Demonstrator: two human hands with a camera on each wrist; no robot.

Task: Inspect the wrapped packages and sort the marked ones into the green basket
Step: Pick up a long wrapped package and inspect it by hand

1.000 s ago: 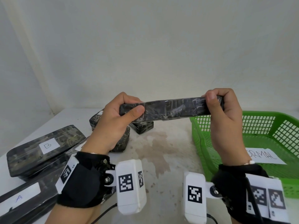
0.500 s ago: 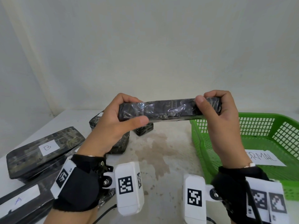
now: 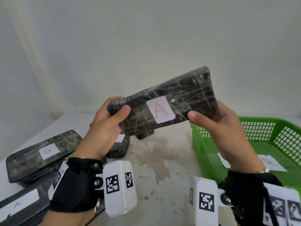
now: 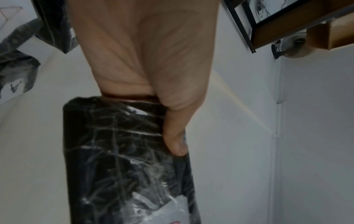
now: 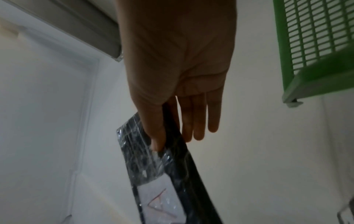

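Note:
I hold a flat black package (image 3: pixel 184 98) wrapped in clear film up in front of me, tilted with its right end higher. Its white label (image 3: pixel 160 109) with a red letter A faces me. My left hand (image 3: pixel 110 121) grips the package's left end, thumb on the front; the left wrist view shows the thumb on the package (image 4: pixel 118 159). My right hand (image 3: pixel 211 118) pinches the right end, thumb in front and fingers behind; the package (image 5: pixel 164 171) and its label show in the right wrist view. The green basket (image 3: pixel 197 144) stands below, at the right.
A paper slip (image 3: pixel 273 163) lies on the basket floor. At the left lie wrapped packages, one labelled B (image 3: pixel 44 152) and one labelled A (image 3: pixel 17 206). Two more packages (image 3: pixel 120 144) sit behind my left hand. The white table (image 3: pixel 159 160) has a brown stain.
The package was held edge-on and level. Both hands have turned it so the labelled face points at me, and raised its right end.

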